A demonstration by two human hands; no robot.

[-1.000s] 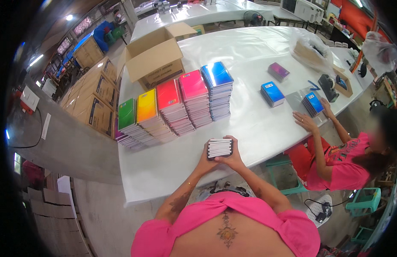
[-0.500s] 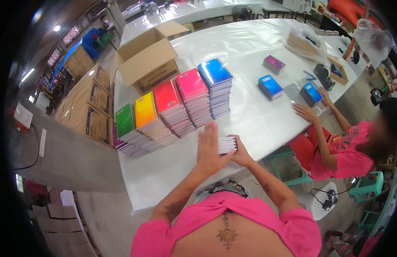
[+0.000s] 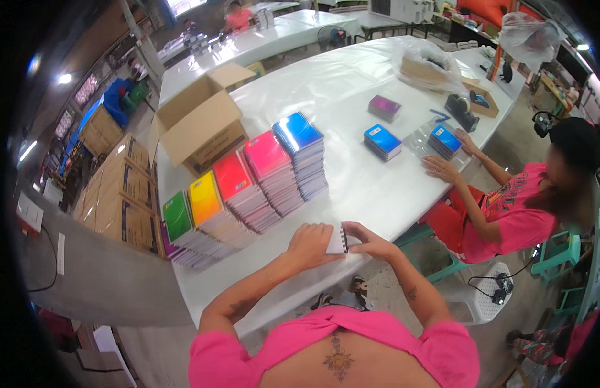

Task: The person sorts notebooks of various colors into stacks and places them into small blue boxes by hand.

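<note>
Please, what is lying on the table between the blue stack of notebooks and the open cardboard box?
Nothing lies there: in the head view, only bare white table separates the blue stack of notebooks from the open cardboard box.

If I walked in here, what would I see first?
Probably the rainbow row of notebook stacks on the white table: green, yellow, red, pink and blue, just beyond the person's hands. The left hand and right hand hold a small spiral notebook stack at the table's near edge. Behind the row sits an open cardboard box.
</note>
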